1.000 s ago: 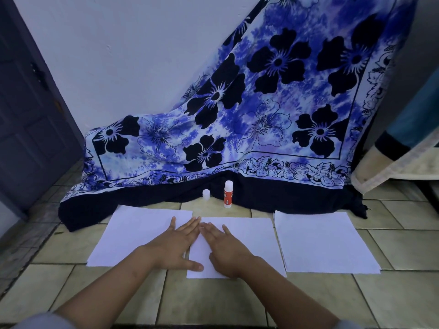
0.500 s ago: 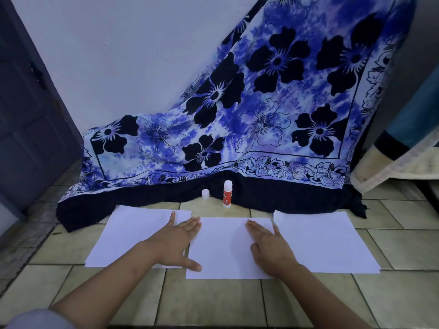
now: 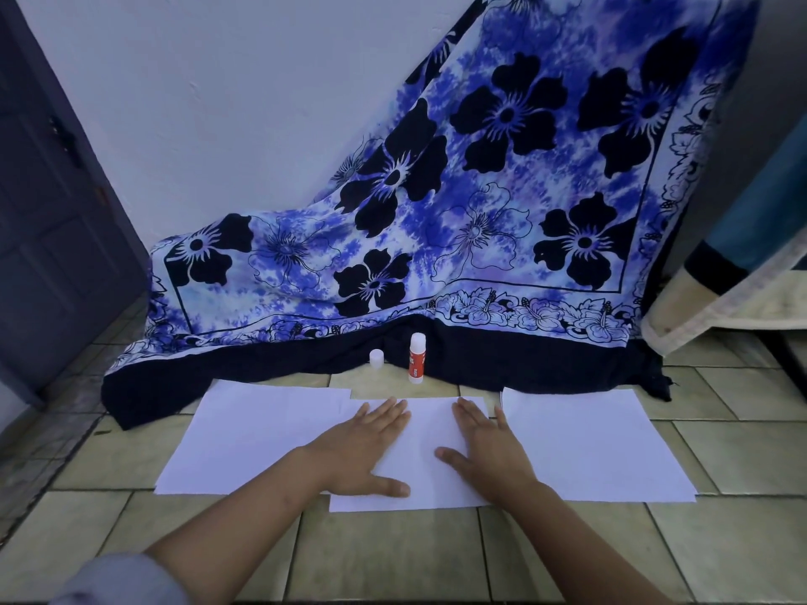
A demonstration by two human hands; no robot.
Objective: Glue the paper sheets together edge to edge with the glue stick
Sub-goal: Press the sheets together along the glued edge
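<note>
Standing here watching, I'd say they're at the press-it-down stage of the first joint. The left hand (image 3: 367, 447) is flat, palm down, fingers straight and close together, thumb stuck out to the side. Its heel sits right where the left sheet (image 3: 253, 438) meets the middle sheet (image 3: 430, 456). Those two sheets touch or overlap a bit under that hand, but I honestly can't tell which one is on top. The right hand (image 3: 484, 447) is flat too, resting on the middle sheet near its far side, fingers straight, holding nothing. The right sheet (image 3: 589, 447) lies just beside that hand's little finger. At the top there's a thin strip of floor tile (image 3: 494, 408) showing between it and the middle sheet, so my guess is that seam isn't glued yet. The glue stick (image 3: 417, 358) stands upright on the floor past the fingertips, pretty much straight ahead of the gap between the two hands and well clear of both. It's up against the dark hem of the flowery blue cloth (image 3: 480, 211). What looks like its cap (image 3: 376, 358) stands just to the left-hand side of it. Next move, I reckon, is one hand lifting off to grab the stick. The other should stay put so the paper doesn't slide, then glue goes along the free edge and the right sheet gets nudged over.
</note>
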